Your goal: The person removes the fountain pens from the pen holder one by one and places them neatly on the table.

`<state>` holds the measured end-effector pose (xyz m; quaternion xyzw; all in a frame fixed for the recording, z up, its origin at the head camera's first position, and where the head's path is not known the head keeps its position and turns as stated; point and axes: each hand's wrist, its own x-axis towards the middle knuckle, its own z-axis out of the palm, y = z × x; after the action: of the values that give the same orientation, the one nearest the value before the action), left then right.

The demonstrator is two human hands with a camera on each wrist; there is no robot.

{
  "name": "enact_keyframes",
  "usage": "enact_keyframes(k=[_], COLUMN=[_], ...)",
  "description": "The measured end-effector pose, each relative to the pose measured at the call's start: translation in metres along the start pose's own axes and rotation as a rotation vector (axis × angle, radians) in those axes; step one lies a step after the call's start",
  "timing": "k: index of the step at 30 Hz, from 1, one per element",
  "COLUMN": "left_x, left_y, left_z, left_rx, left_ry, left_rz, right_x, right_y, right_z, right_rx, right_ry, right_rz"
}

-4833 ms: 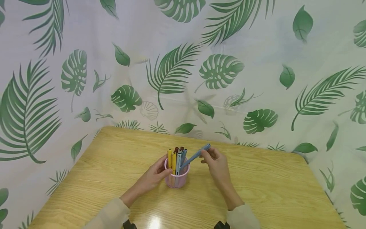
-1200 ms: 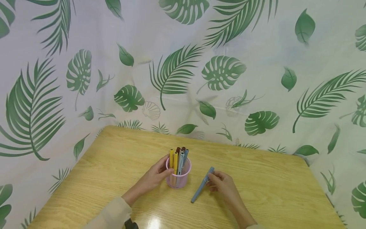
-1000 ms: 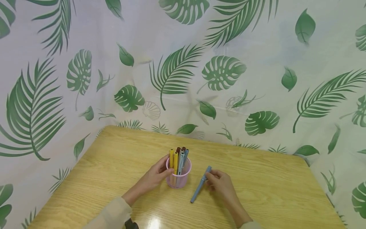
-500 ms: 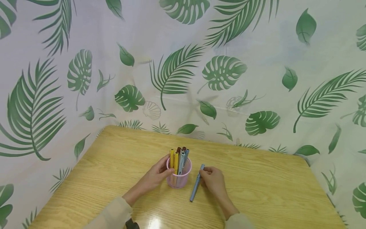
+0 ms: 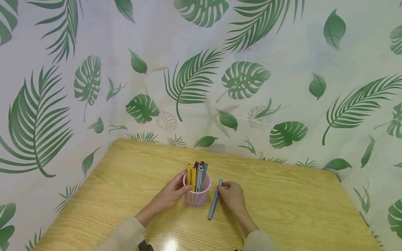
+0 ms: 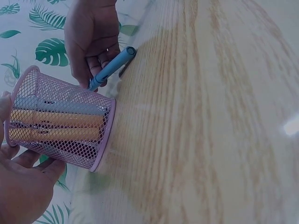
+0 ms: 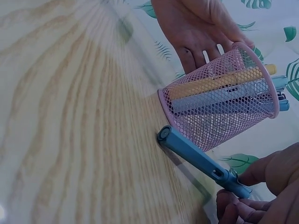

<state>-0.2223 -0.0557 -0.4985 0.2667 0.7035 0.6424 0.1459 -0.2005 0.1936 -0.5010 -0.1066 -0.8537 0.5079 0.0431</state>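
Note:
A pink mesh pen cup [image 5: 195,199] stands upright on the wooden table, filled with several pens. Among them are yellow pens [image 5: 193,178], dark brown ones [image 5: 196,164] and light grey-blue ones [image 5: 199,182]. My left hand [image 5: 172,191] grips the cup from its left side, thumb near the front rim and fingers behind. To the right of the cup, my right hand [image 5: 232,196] pinches a blue pen [image 5: 213,206] near its cap end between thumb and fingers. The pen's other end points toward me, low over the table, as the right wrist view also shows [image 7: 191,156].
The wooden table [image 5: 282,209] reaches back to a white cloth [image 5: 188,132] printed with green leaves. This cloth also runs along the left side. A bright light reflection [image 5: 170,244] shows on the table's near part.
Earlier the blue pen slanted with its lower end in the cup. My right hand has since brought it down beside the cup, then shifted it left. My left hand stays on the cup.

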Motion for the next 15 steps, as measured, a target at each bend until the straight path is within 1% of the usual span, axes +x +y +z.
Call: enact_keyframes(k=[6,12,15], left_x=[-0.0006,0.0001,0.0001], left_y=[0.0004,0.0000,-0.0005], left_z=[-0.0001,0.0001,0.0000], left_rx=[-0.001,-0.009,-0.014], left_ry=[0.006,0.000,-0.001], left_rz=[-0.005,0.010,0.008], right_x=[0.0000,0.0009,0.0016], right_y=[0.0021,0.0033,0.0034], right_z=[-0.0004,-0.0009,-0.0009], right_rx=[-0.048,-0.088,-0.113], right_ry=[-0.007,0.002,0.007], right_rz=[-0.009,-0.008,-0.008])
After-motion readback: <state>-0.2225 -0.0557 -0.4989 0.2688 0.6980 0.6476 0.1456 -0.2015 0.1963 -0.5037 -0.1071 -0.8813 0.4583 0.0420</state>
